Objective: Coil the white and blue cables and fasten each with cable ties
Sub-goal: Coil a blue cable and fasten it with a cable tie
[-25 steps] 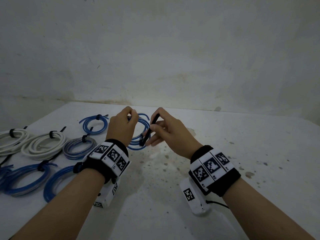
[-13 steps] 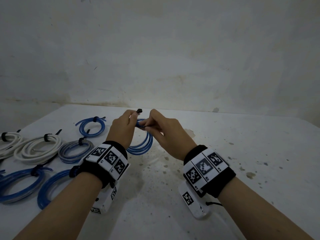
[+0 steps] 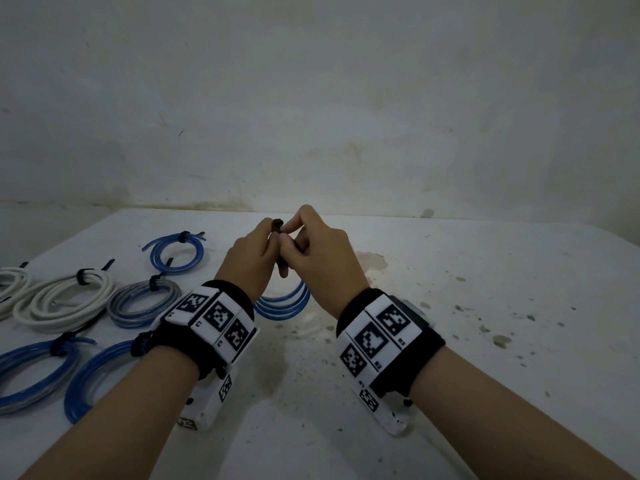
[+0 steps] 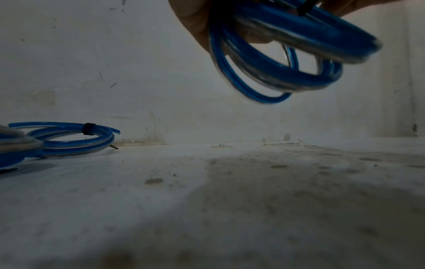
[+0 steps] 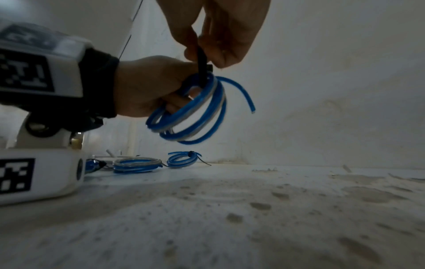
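Observation:
My left hand [image 3: 247,261] grips a coiled blue cable [image 3: 285,303] and holds it above the white table [image 3: 450,341]. The coil hangs below both hands; it shows as blue loops [image 5: 190,112] with a loose end curving to the right [image 5: 243,92]. A black cable tie [image 5: 202,67] is wrapped over the top of the coil. My right hand [image 3: 313,247] pinches the tie strap right beside the left hand's fingers, and the tie's head [image 3: 277,224] pokes up between the two hands. In the left wrist view the coil [image 4: 287,60] sits close below the palm.
Several tied coils lie on the table's left side: a small blue one [image 3: 178,252], a pale blue-grey one [image 3: 143,303], white ones [image 3: 62,301] and two larger blue ones [image 3: 31,372] at the near left. A stained wall [image 3: 311,98] stands behind the table.
The right hand has closed in on the left and brought the black tie round the coil. Both hands have risen slightly, and the tie's head now stands between the fingertips.

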